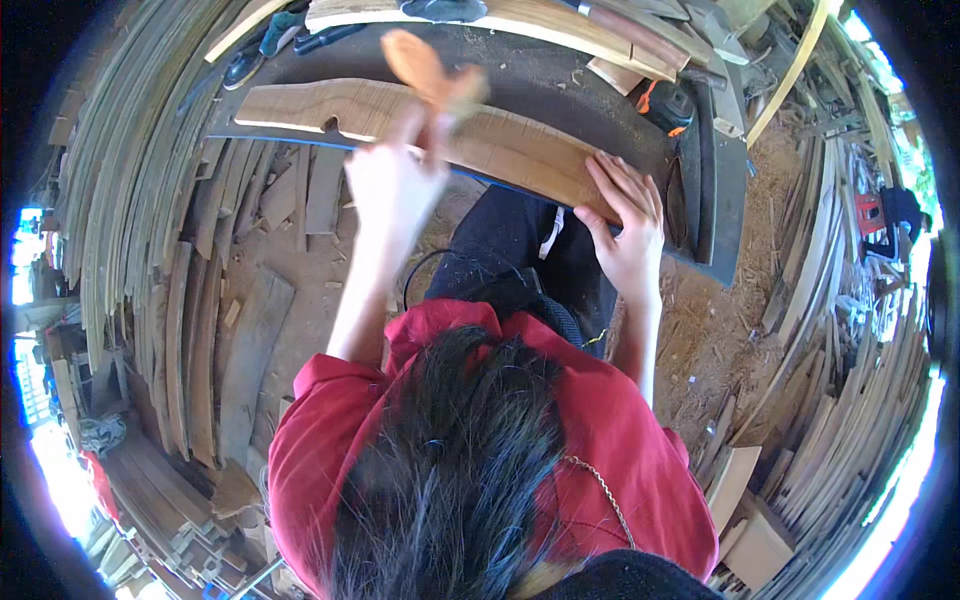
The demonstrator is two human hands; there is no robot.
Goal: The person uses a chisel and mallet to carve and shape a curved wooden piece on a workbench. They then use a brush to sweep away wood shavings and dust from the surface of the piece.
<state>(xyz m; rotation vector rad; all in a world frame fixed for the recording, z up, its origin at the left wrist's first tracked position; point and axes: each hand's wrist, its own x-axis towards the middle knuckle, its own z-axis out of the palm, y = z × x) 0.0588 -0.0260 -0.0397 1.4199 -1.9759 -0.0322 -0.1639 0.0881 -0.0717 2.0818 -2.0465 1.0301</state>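
Observation:
A long, slightly curved wooden board (pixel 510 160) lies across the dark work table (pixel 720 245) in front of me, with a small round notch in its near edge left of the middle. My left hand (pixel 395 180) is closed around a blurred orange-brown wooden tool (pixel 412 62) with a rounded end, held over the board; motion smear hides its exact kind. At the board's right end rests my right hand (pixel 630 215), fingers stretched over the top face and the thumb near the close edge.
Beyond the board lie a black and orange tape measure (pixel 665 107), another pale wooden piece (pixel 540 28) and a brown-handled tool (pixel 640 35). Stacked timber strips (pixel 140 180) line the left side; more planks (pixel 840 420) lie at the right. Offcuts and shavings litter the floor.

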